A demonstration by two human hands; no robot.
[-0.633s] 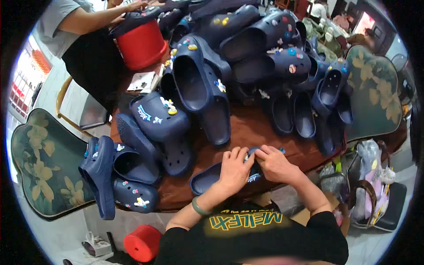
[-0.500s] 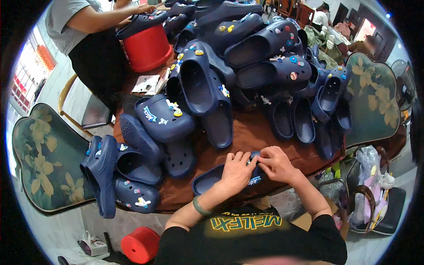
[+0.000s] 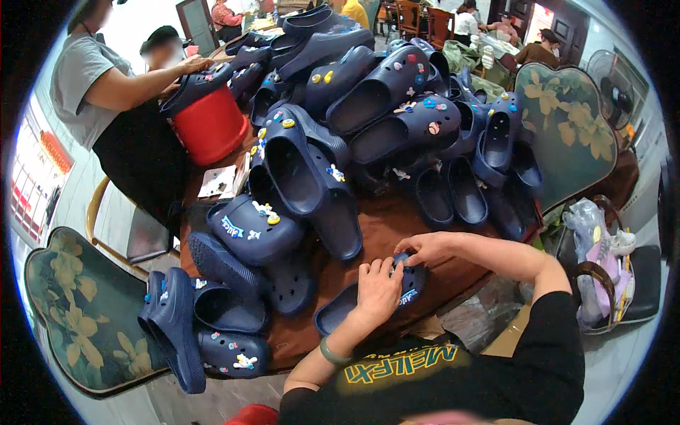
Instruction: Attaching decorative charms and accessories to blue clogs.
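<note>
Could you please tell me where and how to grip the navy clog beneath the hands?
Probably the heel rim, from the left: the clog lies opening-up, heel leftward and uncovered, while the left hand and right hand crowd its toe.

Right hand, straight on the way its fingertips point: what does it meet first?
Most likely the left hand, close beside the right hand over the front of the navy clog; depth is unclear, so they may be touching.

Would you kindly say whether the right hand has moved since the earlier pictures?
Yes: judged against the unmoved navy clog pile, the right hand has shifted slightly forward, toward it.
</note>
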